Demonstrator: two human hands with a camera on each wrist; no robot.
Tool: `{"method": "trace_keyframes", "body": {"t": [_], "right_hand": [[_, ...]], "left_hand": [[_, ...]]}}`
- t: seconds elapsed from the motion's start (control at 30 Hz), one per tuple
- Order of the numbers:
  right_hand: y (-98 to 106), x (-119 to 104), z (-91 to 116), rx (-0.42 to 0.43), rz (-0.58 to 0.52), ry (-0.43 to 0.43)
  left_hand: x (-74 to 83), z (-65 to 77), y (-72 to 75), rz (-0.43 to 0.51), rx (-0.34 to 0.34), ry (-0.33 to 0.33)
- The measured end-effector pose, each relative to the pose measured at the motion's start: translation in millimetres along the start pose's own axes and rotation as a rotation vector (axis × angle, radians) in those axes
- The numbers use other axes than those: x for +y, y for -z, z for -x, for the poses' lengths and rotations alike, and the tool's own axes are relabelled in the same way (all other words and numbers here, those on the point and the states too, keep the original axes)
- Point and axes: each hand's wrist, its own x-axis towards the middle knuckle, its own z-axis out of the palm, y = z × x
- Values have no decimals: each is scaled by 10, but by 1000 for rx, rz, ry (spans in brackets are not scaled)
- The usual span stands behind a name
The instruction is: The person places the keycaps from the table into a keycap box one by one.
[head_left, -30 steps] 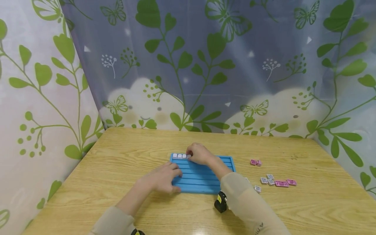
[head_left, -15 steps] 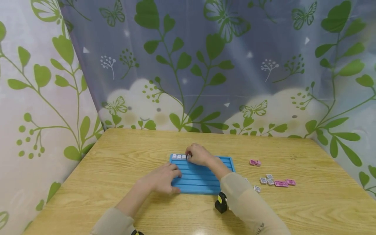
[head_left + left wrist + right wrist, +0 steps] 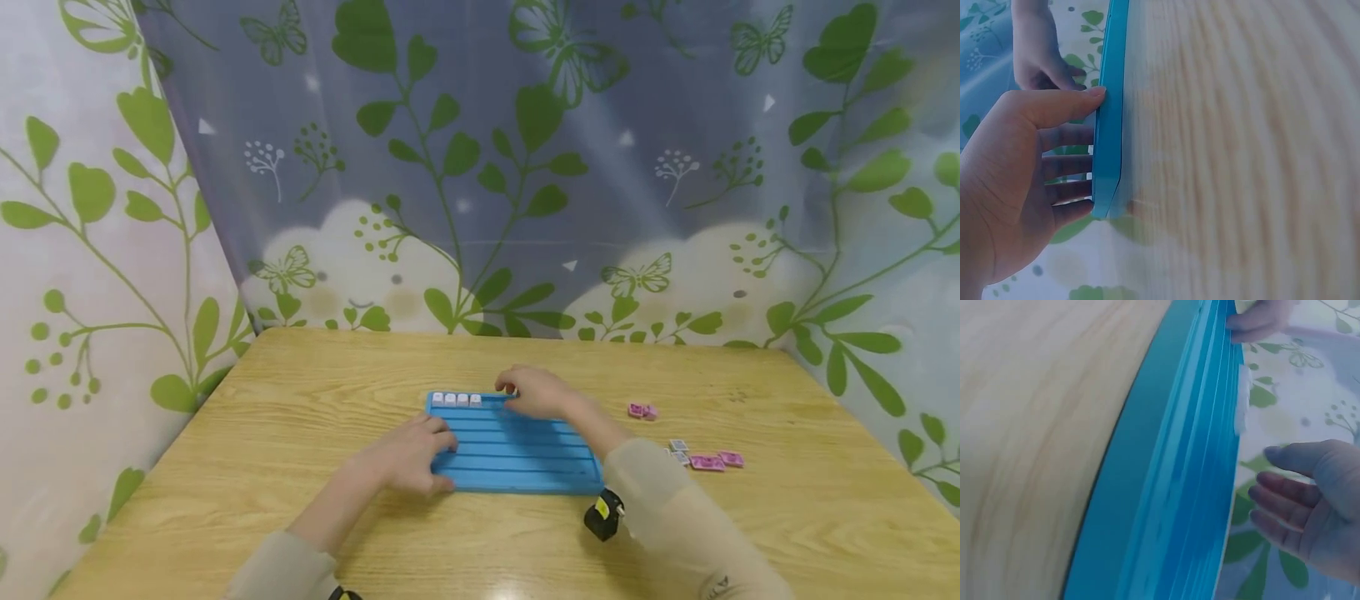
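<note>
A blue ridged tray (image 3: 517,464) lies on the table with several white keycaps (image 3: 457,400) in its top-left slot. My left hand (image 3: 408,457) rests on the tray's left side, thumb on the front edge and other fingers touching the tray in the left wrist view. My right hand (image 3: 536,392) hovers over the tray's back edge, right of the keycap row. In the right wrist view, the fingers of that right hand (image 3: 1310,500) are loosely spread and hold nothing. The row of white keycaps (image 3: 1242,400) appears there edge-on.
Right of the tray, a pink keycap pair (image 3: 642,412) lies near the back. Loose white keycaps (image 3: 678,452) and longer pink keycaps (image 3: 707,462) lie nearer the front, partly behind the right sleeve. A patterned cloth (image 3: 480,167) hangs behind the wooden table (image 3: 337,367).
My right hand has let go of the last white keycap in the row and shifted right along the back edge. My left hand stays on the tray. The head view has turned slightly.
</note>
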Motion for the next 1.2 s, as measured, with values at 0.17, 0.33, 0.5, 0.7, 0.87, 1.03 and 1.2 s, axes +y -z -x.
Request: {"method": "trace_keyframes", "body": {"t": [0.17, 0.33, 0.5, 0.7, 0.87, 1.03, 1.2], "right_hand": [[121, 184, 253, 85, -1, 60], [255, 418, 521, 112, -25, 47], [332, 640, 747, 142, -39, 11], [350, 813, 1035, 123, -43, -17], [362, 879, 1293, 31, 38, -68], [347, 866, 1478, -40, 189, -107], [288, 860, 1554, -18, 298, -74]], "left_hand": [[11, 8, 3, 9, -1, 6], [7, 1, 8, -6, 0, 3], [-9, -11, -1, -21, 2, 9], [-7, -2, -1, -18, 1, -3], [-5, 7, 4, -12, 3, -3], [-8, 16, 8, -21, -4, 7], [0, 17, 9, -14, -2, -1]]}}
